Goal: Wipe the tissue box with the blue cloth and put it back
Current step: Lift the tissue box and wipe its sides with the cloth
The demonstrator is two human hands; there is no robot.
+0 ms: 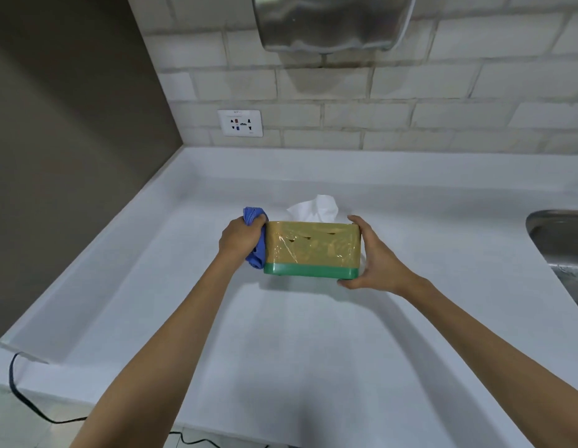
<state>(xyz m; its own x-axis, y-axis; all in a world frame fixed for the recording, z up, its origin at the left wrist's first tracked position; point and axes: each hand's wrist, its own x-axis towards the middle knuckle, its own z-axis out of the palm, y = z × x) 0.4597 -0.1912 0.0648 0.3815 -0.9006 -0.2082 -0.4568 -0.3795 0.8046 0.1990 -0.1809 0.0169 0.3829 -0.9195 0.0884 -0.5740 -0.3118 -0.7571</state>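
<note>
The tissue box [311, 248] is tan with a green base and a shiny plastic wrap, and a white tissue [316, 208] sticks out of its top. It is held just above the white counter [297, 334], its long side facing me. My right hand [373, 253] grips its right end, thumb on top and fingers under the green base. My left hand [240, 239] is closed on a bunched blue cloth [256, 244], which presses against the box's left end.
A steel sink [562, 244] is set into the counter at the right edge. On the tiled wall behind are a white socket [240, 123] and a steel hand dryer [329, 22]. A black cable [29, 402] runs along the lower left.
</note>
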